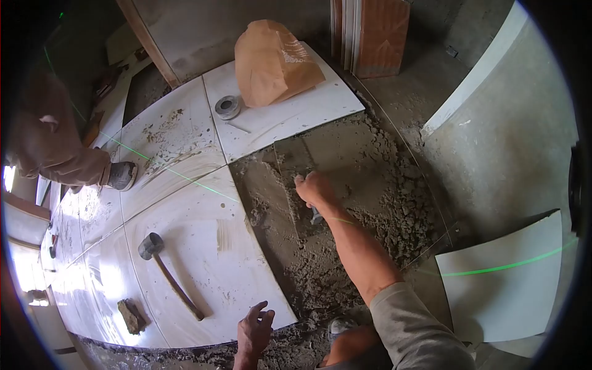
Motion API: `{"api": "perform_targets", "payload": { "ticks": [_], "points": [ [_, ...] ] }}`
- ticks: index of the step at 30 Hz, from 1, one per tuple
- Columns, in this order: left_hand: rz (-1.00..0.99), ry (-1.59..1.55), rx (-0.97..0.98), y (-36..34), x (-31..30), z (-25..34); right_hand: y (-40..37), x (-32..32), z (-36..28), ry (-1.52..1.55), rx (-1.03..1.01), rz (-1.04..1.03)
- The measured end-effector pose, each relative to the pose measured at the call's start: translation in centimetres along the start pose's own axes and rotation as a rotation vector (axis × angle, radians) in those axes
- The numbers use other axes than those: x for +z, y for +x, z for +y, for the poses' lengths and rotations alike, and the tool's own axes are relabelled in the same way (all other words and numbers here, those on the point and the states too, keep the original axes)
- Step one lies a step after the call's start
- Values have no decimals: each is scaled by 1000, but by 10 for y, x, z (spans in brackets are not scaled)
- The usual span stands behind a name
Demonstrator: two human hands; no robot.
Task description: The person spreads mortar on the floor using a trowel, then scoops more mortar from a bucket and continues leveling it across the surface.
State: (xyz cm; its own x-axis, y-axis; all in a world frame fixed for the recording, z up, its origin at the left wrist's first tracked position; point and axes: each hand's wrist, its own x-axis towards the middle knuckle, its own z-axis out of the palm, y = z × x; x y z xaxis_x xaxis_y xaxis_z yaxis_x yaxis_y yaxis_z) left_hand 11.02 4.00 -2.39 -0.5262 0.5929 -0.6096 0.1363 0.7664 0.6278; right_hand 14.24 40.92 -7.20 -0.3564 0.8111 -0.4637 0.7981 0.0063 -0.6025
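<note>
My right hand (314, 189) is closed around the handle of a flat trowel (295, 159), whose blade lies on the wet grey mortar bed (345, 148). Part of the trowel is hidden under my hand and forearm. The mortar is smooth near the blade and lumpy toward the right. My left hand (254, 330) hangs above the near edge of a large white floor tile (197, 237), fingers apart and slightly bent, holding nothing. On that tile lies a mallet (150, 246) with a dark head and wooden handle.
A brown paper bag (268, 68) and a grey tape roll (228, 107) sit on the far tile. A rough brownish block (131, 316) lies at lower left. Another person's shoe (123, 176) stands on the left tiles. A loose white tile (502, 283) leans at right; green laser lines cross the scene.
</note>
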Motion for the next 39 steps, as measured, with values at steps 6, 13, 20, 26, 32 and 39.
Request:
{"api": "perform_targets", "payload": {
  "ticks": [6,13,20,26,32,39],
  "points": [
    [77,-14,-20,-9,-21,-9,-14,34,-30,-13,71,-70],
    [102,-41,4,-19,-27,-14,-21,72,-44,-111,-92,13],
    [100,-68,69,-26,-29,-10,-39,89,-52,-237,-200,73],
    [151,-63,77,-29,-31,-5,-46,97,-31,-278,-254,115],
    [122,-53,96,-35,-30,14,-78,89,-2,-276,-316,124],
    [104,-104,148,-33,-29,16,-153,65,44,-367,-395,137]
  ]
}}
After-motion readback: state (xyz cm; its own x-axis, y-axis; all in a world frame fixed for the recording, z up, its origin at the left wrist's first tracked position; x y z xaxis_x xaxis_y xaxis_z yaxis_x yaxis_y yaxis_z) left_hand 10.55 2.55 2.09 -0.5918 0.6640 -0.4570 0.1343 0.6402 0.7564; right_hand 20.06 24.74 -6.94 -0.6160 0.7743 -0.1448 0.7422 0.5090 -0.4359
